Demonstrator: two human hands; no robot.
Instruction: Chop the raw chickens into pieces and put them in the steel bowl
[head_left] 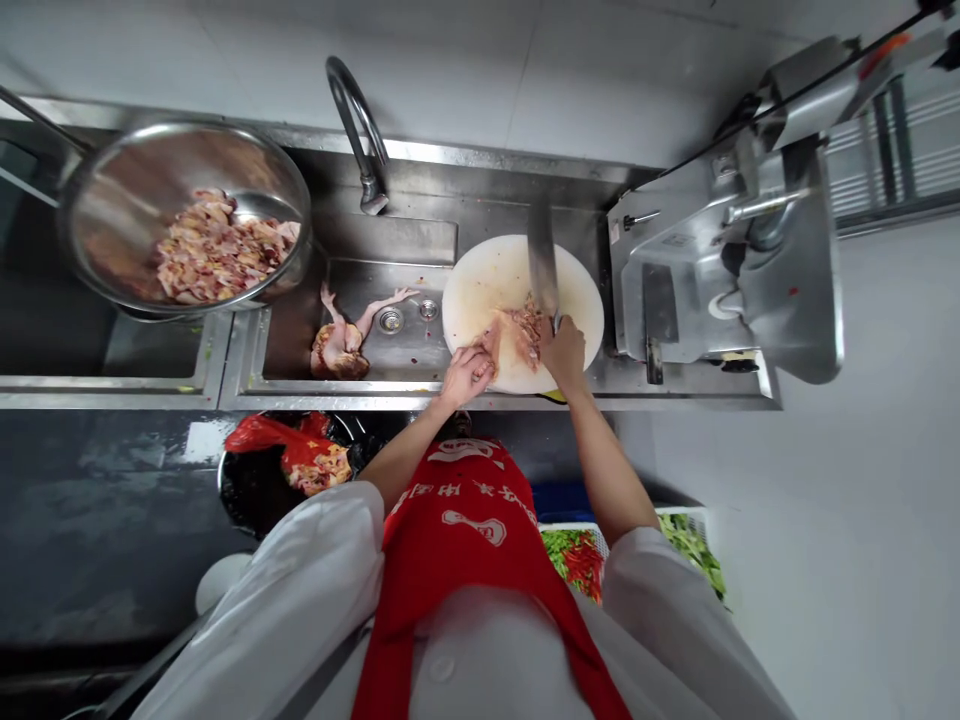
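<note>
A round white cutting board point(480, 265) lies over the right part of the sink counter, with raw chicken meat point(523, 335) on its near half. My right hand point(564, 352) is closed round the handle of a cleaver point(543, 258), whose blade, smeared by motion, points away from me above the board. At the board's near left, my left hand point(468, 374) has its fingers curled on a piece of the chicken, holding it down. Some cut bits lie close beside the blade. A whole raw chicken point(341, 350) with its legs stretched out rests in the sink basin to the left.
A large steel bowl point(262, 170) of chopped chicken stands at the left. The faucet point(360, 120) rises behind the basin. On the right, a slicing machine point(690, 240) carries another cleaver point(660, 310). Below are a lined bin point(255, 480) and vegetable baskets point(596, 535).
</note>
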